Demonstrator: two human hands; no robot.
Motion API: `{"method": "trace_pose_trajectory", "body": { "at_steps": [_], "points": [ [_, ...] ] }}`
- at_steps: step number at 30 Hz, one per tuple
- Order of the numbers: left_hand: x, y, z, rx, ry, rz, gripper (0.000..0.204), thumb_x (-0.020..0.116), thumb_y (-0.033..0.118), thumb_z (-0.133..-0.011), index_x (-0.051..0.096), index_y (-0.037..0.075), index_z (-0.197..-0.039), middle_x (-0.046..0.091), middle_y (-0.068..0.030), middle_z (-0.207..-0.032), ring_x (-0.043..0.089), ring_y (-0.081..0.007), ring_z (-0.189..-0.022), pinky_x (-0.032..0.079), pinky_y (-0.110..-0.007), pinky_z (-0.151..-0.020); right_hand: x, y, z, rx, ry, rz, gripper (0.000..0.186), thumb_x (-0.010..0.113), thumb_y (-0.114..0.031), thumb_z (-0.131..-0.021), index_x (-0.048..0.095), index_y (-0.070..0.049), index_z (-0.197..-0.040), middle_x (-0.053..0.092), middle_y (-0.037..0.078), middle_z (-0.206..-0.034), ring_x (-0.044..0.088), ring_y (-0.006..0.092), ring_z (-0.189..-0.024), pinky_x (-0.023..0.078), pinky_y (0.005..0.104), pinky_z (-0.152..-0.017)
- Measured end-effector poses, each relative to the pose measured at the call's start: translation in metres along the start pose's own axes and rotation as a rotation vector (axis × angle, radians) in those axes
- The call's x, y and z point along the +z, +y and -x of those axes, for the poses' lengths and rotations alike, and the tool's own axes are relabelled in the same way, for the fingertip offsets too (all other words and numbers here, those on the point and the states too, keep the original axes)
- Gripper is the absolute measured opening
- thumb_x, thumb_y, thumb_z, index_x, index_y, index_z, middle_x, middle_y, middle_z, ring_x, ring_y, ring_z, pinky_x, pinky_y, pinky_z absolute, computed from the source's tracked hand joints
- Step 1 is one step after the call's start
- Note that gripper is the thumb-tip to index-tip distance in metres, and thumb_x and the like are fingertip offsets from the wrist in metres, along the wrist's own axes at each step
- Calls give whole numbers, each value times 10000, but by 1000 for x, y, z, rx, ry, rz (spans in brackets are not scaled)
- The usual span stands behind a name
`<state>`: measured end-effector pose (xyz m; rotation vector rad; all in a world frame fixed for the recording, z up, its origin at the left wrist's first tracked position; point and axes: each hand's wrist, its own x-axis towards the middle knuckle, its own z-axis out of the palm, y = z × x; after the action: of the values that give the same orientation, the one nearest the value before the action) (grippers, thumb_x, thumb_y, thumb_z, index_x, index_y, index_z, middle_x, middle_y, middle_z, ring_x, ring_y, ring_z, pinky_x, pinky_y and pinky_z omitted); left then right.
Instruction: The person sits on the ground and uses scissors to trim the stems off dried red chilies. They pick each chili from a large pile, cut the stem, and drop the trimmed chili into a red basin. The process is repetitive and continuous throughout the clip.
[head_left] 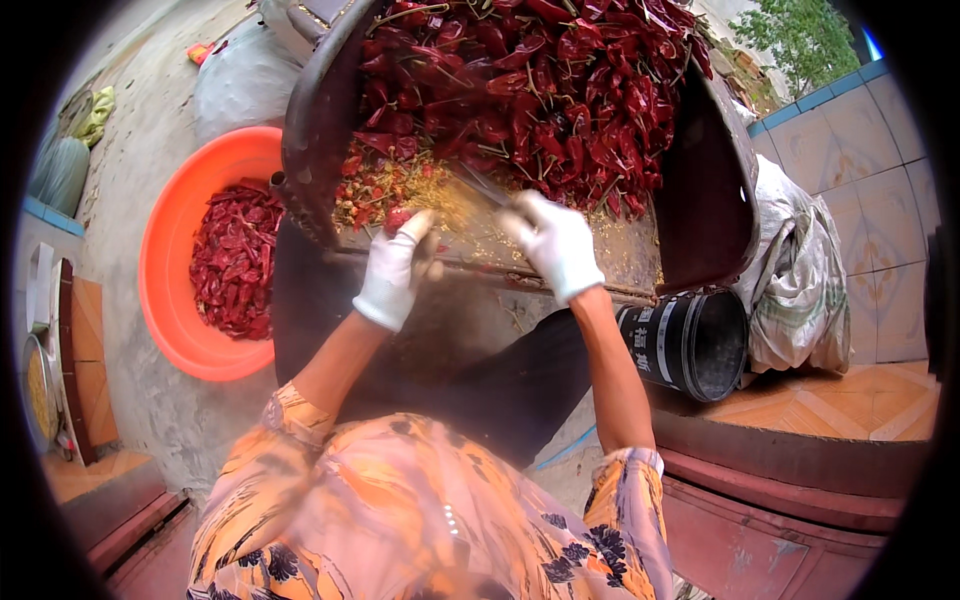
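Note:
Both my hands wear white gloves over the near edge of a dark brown, high-sided container (pixel 715 190). Between the thumb and fingers of my left hand (pixel 395 268) is a dried red chili pepper (pixel 399 218). My right hand (pixel 555 245) grips a tool with thin metal blades, apparently scissors (pixel 482 187), blurred by motion and pointing up and left. Just beyond both hands lie yellow seeds and red scraps (pixel 385 185) on the container's floor. Behind them rises a large heap of whole dried red chili peppers (pixel 540 85), some with stems.
To the left, an orange basin (pixel 165 290) holds red chili pieces (pixel 235 265). A black bucket (pixel 690 345) lies on its side by my right forearm. A whitish woven sack (pixel 800 270) stands right of the container, a pale plastic bag (pixel 245 80) at the far left.

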<state>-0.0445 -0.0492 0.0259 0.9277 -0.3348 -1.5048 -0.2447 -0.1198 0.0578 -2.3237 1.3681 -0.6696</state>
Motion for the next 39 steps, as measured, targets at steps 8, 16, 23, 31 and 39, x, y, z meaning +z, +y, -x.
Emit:
{"method": "trace_pose_trajectory", "body": {
  "at_steps": [8, 16, 23, 31, 39],
  "points": [
    [10, -4, 4, 108, -107, -257, 162, 608, 215, -951, 623, 58, -989, 585, -13, -739, 451, -57, -459, 411, -222, -448, 8, 18, -48, 271, 67, 362, 427, 605, -473, -887, 644, -62, -997, 692, 178, -836, 668, 371, -800, 515, 442, -714],
    [1, -16, 3, 118, -10, -247, 128, 623, 197, -941, 630, 69, -932, 569, 8, -706, 473, -63, -460, 390, -211, -446, 8, 5, -23, 196, 59, -50, 277, 634, -359, -909, 653, -87, -961, 711, 119, -851, 685, 312, -783, 526, 397, -708],
    [12, -18, 14, 142, -61, -313, 134, 609, 202, -949, 637, 74, -974, 610, 5, -760, 495, -47, -486, 368, -192, -452, 22, 34, -55, 163, 231, 329, 298, 642, -375, -894, 620, -86, -962, 682, 149, -780, 660, 354, -723, 510, 439, -663],
    [25, 3, 2, 838, -212, -915, 477, 675, 24, -855, 561, 46, -1318, 550, -61, -1361, 595, -161, -1139, 485, -246, -916, -9, -8, 13, 318, 143, -783, 127, 655, -169, -922, 689, -47, -936, 562, -63, -683, 455, 7, -610, 376, 206, -533],
    [34, -1, 16, 435, -453, -814, 342, 685, 67, -888, 589, 32, -1214, 652, -41, -1067, 582, -93, -982, 477, -255, -885, -26, -40, 49, 386, -36, -895, 191, 577, -188, -962, 667, -31, -902, 587, -48, -719, 504, 35, -642, 405, 202, -573]
  ]
}}
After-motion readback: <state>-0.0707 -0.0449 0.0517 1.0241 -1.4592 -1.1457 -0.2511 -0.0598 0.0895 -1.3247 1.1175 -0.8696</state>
